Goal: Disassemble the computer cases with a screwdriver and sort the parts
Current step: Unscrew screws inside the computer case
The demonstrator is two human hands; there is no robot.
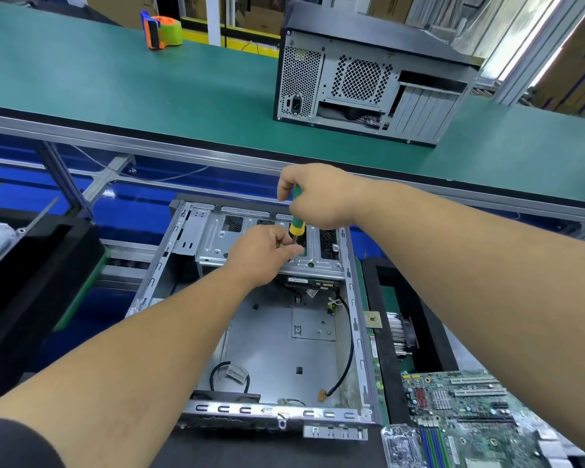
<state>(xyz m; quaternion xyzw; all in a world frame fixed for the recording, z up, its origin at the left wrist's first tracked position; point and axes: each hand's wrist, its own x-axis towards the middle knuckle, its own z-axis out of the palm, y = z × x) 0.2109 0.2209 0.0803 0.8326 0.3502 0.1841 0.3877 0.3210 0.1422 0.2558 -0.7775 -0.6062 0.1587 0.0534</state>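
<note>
The screwdriver (297,220) tip is hidden behind the left hand (262,254), whose fingers pinch the shaft low at frame centre. The right hand (318,195) curls its fingers around the green-and-yellow handle, above the drive cage (267,241) of the open computer case (271,319). The motherboard (470,417) at lower right is cut off.

Opened grey metal computer case (271,332) flat on bench, green-yellow screwdriver (297,221) upright over its drive cage (271,244)
</note>
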